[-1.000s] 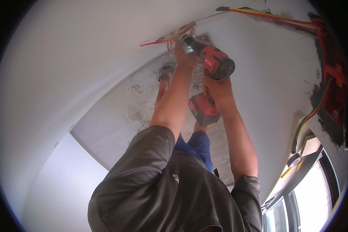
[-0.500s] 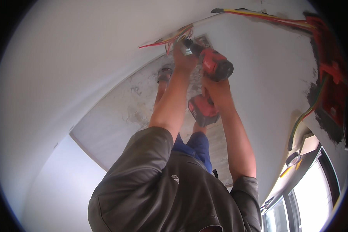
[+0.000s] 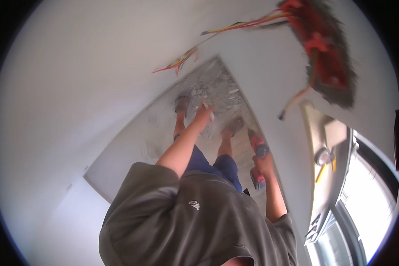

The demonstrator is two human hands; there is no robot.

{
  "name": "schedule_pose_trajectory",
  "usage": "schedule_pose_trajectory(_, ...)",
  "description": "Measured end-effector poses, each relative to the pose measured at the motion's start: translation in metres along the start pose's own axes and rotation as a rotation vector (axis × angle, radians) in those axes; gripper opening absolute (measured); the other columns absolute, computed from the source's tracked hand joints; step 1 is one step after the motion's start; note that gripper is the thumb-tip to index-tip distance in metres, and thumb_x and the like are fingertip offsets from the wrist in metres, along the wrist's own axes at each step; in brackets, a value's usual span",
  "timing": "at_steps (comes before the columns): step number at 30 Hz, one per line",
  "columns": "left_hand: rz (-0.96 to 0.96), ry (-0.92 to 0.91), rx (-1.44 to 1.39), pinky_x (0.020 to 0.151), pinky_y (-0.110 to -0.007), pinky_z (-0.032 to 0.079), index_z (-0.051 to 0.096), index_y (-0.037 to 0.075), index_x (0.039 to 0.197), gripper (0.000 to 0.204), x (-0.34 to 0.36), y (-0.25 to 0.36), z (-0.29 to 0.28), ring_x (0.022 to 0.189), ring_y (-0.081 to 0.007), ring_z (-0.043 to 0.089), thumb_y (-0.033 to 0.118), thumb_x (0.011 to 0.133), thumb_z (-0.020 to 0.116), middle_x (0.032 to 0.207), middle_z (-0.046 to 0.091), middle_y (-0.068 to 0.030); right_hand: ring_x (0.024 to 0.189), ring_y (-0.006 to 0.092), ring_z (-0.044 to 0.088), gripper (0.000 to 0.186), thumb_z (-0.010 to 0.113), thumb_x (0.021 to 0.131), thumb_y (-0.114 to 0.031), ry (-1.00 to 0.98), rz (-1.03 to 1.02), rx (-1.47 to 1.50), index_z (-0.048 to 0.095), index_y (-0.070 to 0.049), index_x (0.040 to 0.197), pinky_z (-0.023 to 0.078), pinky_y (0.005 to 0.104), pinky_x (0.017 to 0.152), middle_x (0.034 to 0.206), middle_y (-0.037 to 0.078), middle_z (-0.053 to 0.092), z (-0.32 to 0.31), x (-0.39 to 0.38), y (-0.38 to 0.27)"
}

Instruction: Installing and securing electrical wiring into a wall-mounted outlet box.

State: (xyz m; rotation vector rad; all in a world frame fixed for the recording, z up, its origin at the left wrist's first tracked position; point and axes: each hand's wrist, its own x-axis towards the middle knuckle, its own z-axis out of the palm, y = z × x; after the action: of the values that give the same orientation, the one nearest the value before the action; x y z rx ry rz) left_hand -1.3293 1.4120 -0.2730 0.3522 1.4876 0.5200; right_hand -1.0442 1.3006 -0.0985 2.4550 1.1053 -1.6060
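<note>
My right hand point(image 3: 264, 165) is wrapped round the grip of a red and black cordless drill point(image 3: 257, 142), low on the right beside the wall. The drill's nose points away from me, and its red battery pack point(image 3: 257, 176) shows below the hand. Over the rubble, my left hand point(image 3: 204, 112) is closed round a small whitish piece point(image 3: 212, 116). Blur and the fingers hide what kind of piece it is. Red, yellow and dark wires point(image 3: 177, 63) stick out of the wall ahead, apart from both hands.
Broken plaster rubble point(image 3: 208, 91) covers the floor round my feet. To the right, a red wall box point(image 3: 323, 48) sits in a rough dark cutout with wires hanging out. A roll of tape point(image 3: 322, 156) and yellow-handled tools point(image 3: 321, 172) lie on the window sill point(image 3: 317, 195).
Both hands have come away from the wall wires and dropped. The drill has swung down to the right in my right hand. My left hand has moved down, with the pale piece showing.
</note>
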Motion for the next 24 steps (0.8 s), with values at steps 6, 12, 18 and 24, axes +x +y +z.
schedule_pose_trajectory(6,0.72,-0.037,1.4,0.096,-0.047,0.042,0.046,0.011,0.131,0.069,-0.09,0.05,0.0,0.116,-0.0377,0.045,0.03,0.072,0.076,0.122,0.046,-0.0196,0.093,0.0369,0.065,0.035,0.066,0.069,-0.019,0.104,0.223,-0.326,0.067,-0.001,0.099,0.052,0.0436,0.081,0.095,0.023,0.067,0.01,-0.07,0.159)
schedule_pose_trajectory(12,1.102,-0.263,1.358,0.096,-0.046,0.042,0.047,0.012,0.13,0.07,-0.167,0.136,0.065,0.116,-0.0373,0.045,0.03,0.071,0.078,0.125,0.044,-0.0189,0.098,0.0351,0.065,0.028,0.066,0.071,-0.021,-0.112,0.426,-0.247,0.07,-0.003,0.092,0.053,0.0409,0.085,0.1,0.023,0.067,0.047,-0.131,0.262)
schedule_pose_trajectory(18,1.378,-0.543,1.067,0.1,-0.042,0.038,0.043,0.009,0.132,0.07,-0.279,0.185,0.168,0.117,-0.0352,0.044,0.037,0.077,0.075,0.126,0.041,-0.0196,0.081,0.0313,0.069,0.028,0.068,0.071,-0.022,-0.073,0.577,0.266,0.07,0.004,0.083,0.055,0.0406,0.069,0.084,0.022,0.069,0.088,-0.156,0.285)
schedule_pose_trajectory(24,1.265,-0.666,1.105,0.097,-0.037,0.04,0.037,0.006,0.139,0.074,-0.348,0.199,0.268,0.113,-0.0242,0.046,0.034,0.08,0.071,0.12,0.042,-0.0118,0.079,0.0309,0.07,0.035,0.072,0.07,-0.025,0.229,0.411,0.518,0.068,0.007,0.084,0.053,0.0417,0.065,0.083,0.022,0.069,0.164,-0.111,0.337)
